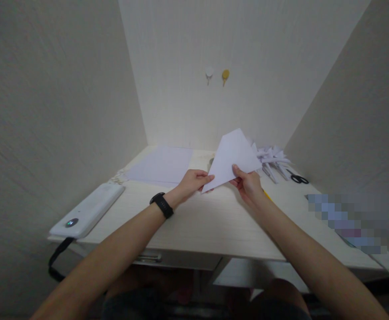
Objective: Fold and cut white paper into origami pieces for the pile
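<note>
A folded sheet of white paper (234, 149) is held up above the desk between my two hands. My left hand (194, 181), with a black watch on its wrist, pinches the paper's lower left corner between thumb and fingers. Along the lower edge, toward the right, my right hand (247, 182) grips it with the thumb on the near face and the fingers behind. Flat on the desk to the left lies a stack of white paper (161, 164). Behind the held paper, several folded white paper pieces (272, 155) are heaped at the right.
Black-handled scissors (299, 178) lie right of the heap. A white power bank (87, 211) with a black strap rests at the desk's left edge. Something yellow (266, 194) shows beside my right wrist. Walls close in the desk (201, 226) on three sides. A blurred flat object (344, 222) lies right.
</note>
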`<state>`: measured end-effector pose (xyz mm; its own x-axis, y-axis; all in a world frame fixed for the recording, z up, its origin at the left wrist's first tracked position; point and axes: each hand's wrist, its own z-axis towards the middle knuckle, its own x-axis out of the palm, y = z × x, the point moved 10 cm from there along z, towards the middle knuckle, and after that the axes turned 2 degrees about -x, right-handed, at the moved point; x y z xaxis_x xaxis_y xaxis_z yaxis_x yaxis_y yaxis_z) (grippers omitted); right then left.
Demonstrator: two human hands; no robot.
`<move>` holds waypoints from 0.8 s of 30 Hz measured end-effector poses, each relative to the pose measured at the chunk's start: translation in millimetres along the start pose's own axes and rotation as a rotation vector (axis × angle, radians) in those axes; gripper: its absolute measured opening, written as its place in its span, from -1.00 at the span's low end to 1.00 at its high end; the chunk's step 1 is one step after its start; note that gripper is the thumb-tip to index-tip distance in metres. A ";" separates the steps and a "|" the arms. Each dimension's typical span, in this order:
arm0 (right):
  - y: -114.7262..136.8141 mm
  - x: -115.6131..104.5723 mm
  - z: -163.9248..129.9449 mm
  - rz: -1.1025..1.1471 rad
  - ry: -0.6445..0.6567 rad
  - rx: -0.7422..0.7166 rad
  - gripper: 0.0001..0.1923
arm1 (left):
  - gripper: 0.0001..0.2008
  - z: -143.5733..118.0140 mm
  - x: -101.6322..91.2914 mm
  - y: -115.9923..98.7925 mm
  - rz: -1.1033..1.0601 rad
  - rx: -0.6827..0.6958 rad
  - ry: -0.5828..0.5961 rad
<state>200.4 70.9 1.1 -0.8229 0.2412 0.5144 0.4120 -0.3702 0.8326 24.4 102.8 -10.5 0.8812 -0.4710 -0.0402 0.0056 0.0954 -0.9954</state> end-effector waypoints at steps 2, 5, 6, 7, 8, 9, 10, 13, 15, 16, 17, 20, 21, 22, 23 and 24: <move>-8.4 8.8 -9.0 -0.024 0.043 0.056 -0.52 | -0.68 -0.4 -1.3 -3.8 -0.026 0.031 -0.010; -19.1 17.8 -17.8 -0.073 0.099 0.122 -0.56 | -0.65 -0.3 -0.7 -3.7 -0.099 0.016 -0.007; -20.4 18.0 -17.8 -0.085 0.107 0.134 -0.56 | -0.65 -0.2 -1.5 -3.3 -0.112 0.006 -0.014; -20.1 16.4 -16.0 -0.093 0.108 0.139 -0.55 | -0.66 0.0 -3.5 -3.3 -0.120 -0.002 -0.029; -17.6 13.2 -12.1 -0.096 0.105 0.136 -0.56 | -0.67 0.4 -6.4 -3.5 -0.124 -0.007 -0.049; -12.7 7.6 -6.3 -0.098 0.090 0.124 -0.56 | -0.69 0.8 -10.0 -4.2 -0.126 -0.008 -0.068; -5.1 0.8 0.8 -0.105 0.076 0.102 -0.57 | -0.71 1.5 -13.4 -5.0 -0.123 -0.009 -0.081; 32.7 -29.9 24.4 -0.212 -0.029 -0.029 -0.52 | -0.71 4.2 -17.6 -5.5 -0.088 -0.021 -0.033; 71.1 -54.4 31.9 -0.408 -0.184 -0.186 -0.44 | -0.69 4.6 -12.4 -2.5 -0.033 -0.055 0.080; 97.1 -60.7 29.0 -0.521 -0.263 -0.338 -0.39 | -0.67 3.6 -7.9 -0.2 -0.002 -0.077 0.151; 118.8 -56.2 23.9 -0.657 -0.273 -0.479 -0.39 | -0.66 1.6 -2.6 2.3 0.028 -0.100 0.225; 122.8 -5.3 14.1 -1.150 0.066 -0.555 -0.56 | -0.64 -8.2 12.7 7.6 0.082 -0.157 0.415; 108.3 12.1 10.1 -1.282 0.227 -0.493 -0.60 | -0.64 -11.6 16.3 8.1 0.091 -0.171 0.455; 89.9 27.2 4.3 -1.373 0.397 -0.405 -0.63 | -0.65 -14.5 18.9 8.0 0.097 -0.182 0.482; 69.4 40.4 -3.7 -1.418 0.577 -0.301 -0.65 | -0.66 -16.8 20.5 7.4 0.099 -0.190 0.495; 49.7 50.7 -13.1 -1.445 0.746 -0.198 -0.69 | -0.67 -18.4 21.0 6.4 0.101 -0.195 0.498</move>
<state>174.1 53.0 66.0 -0.4776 0.0299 -0.8781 -0.8273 -0.3517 0.4380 34.3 77.4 -19.4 0.5420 -0.8310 -0.1251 -0.1969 0.0191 -0.9802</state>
